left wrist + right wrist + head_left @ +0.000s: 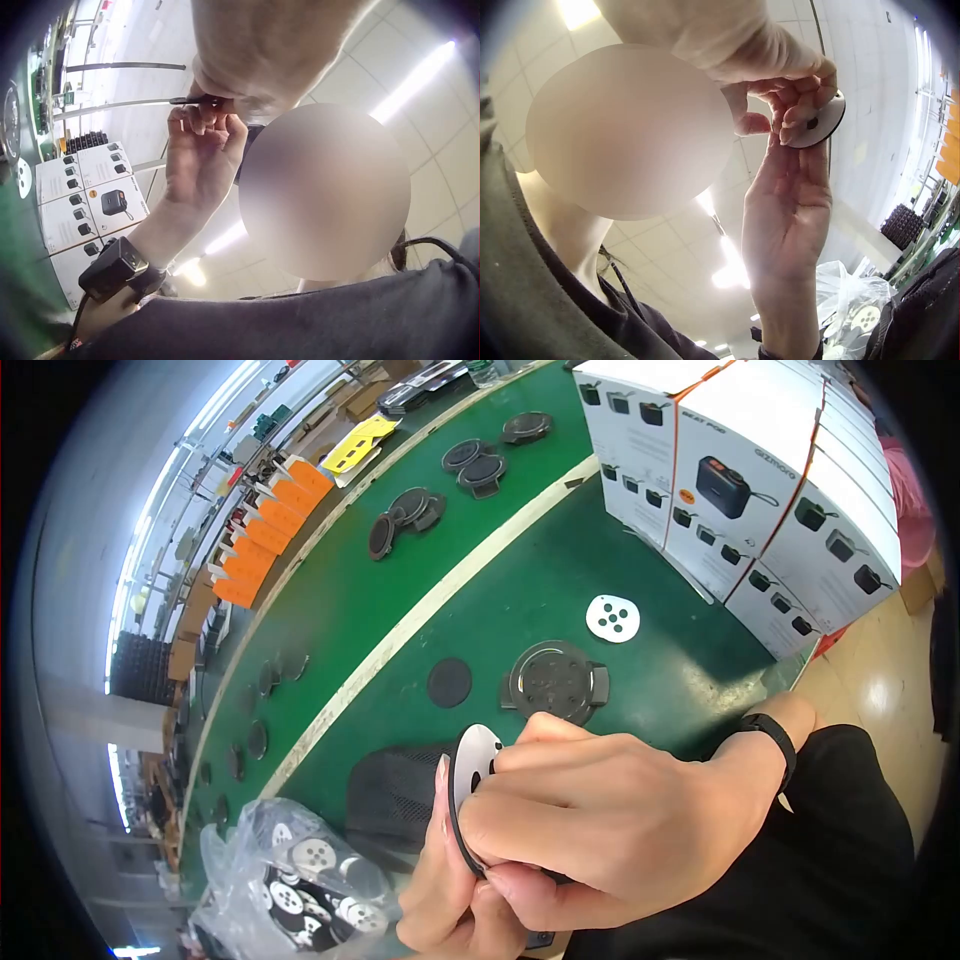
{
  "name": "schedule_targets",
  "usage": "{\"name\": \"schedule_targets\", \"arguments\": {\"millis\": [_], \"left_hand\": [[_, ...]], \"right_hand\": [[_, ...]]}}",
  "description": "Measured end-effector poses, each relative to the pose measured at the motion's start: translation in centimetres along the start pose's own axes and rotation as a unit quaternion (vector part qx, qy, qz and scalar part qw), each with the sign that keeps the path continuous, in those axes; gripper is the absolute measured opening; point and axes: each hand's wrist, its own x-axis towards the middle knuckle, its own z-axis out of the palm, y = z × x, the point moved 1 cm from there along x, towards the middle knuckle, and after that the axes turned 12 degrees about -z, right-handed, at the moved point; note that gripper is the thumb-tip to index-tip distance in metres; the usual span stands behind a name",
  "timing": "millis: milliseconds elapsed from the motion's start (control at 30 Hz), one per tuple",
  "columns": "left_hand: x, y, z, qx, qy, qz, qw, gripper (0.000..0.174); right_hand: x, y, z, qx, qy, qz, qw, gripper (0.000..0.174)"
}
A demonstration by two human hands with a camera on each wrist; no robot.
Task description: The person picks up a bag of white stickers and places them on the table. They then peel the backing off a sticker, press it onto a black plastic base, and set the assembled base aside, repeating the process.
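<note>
Both hands are together at the bottom of the head view, around a thin round disc [477, 748] with a white face, dark holes and a dark edge. My left hand [440, 895] grips it from behind and below, its fingers along the back. Over the white face, my right hand [620, 815] curls its fingers and pinches at the lower rim, covering much of the disc. The right wrist view shows the white face [823, 129] between the fingers of both hands. Beyond them lie a dark round housing with side tabs [555, 685], a plain dark disc [450, 682] and a white perforated disc [612, 619].
A clear plastic bag [235, 870] of white and black discs sits at lower left, beside a dark mesh piece [385, 795]. Printed speaker boxes [720, 490] stand at right. More dark round parts [480, 465] lie across the pale strip [400, 630] on the green table.
</note>
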Motion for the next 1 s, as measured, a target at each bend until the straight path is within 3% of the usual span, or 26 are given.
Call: {"name": "schedule_targets", "arguments": {"millis": [167,300,333,400,500,667,700,833,867,933,1000], "left_hand": [[0.0,-0.1,0.9,0.051,0.065,-0.016,0.996,0.038],[-0.2,0.1,0.7,0.092,0.153,-0.042,0.983,0.036],[-0.1,0.0,-0.1,0.036,0.115,-0.045,0.992,0.019],[0.9,-0.8,0.1,0.010,0.171,-0.148,0.974,0.020],[2.2,-2.8,-0.5,-0.102,0.111,-0.227,0.962,0.016],[3.2,-3.7,-0.1,-0.203,0.078,-0.271,0.938,0.022],[3.1,-3.9,-0.1,-0.203,0.051,-0.283,0.936,0.023],[3.1,-4.7,0.8,-0.225,-0.043,-0.322,0.919,0.018],[3.1,-4.2,1.3,-0.205,-0.067,-0.339,0.916,0.017],[2.5,-4.3,2.2,-0.150,-0.124,-0.397,0.897,0.016],[1.9,-5.1,3.5,-0.219,-0.190,-0.435,0.852,0.012]], "right_hand": [[-0.2,0.1,0.1,0.001,0.027,0.012,1.000,0.009],[-0.9,0.3,-1.4,0.055,-0.023,0.095,0.994,0.011],[-1.5,0.2,-1.9,0.082,-0.016,0.132,0.988,0.011],[-2.8,0.4,-4.4,0.104,-0.062,0.188,0.975,0.013],[-5.4,0.5,-7.2,0.103,-0.076,0.264,0.956,0.015],[-8.8,0.5,-7.4,-0.070,-0.270,0.390,0.878,0.012],[-9.6,0.8,-6.6,-0.110,-0.320,0.356,0.871,0.010],[-11.1,2.5,-5.6,-0.057,-0.256,0.346,0.901,0.009],[-10.8,2.7,-5.5,-0.030,-0.201,0.341,0.918,0.012],[-9.9,2.9,-5.4,0.025,-0.087,0.325,0.941,0.019],[-9.8,2.6,-5.7,0.079,-0.053,0.296,0.950,0.032]]}}
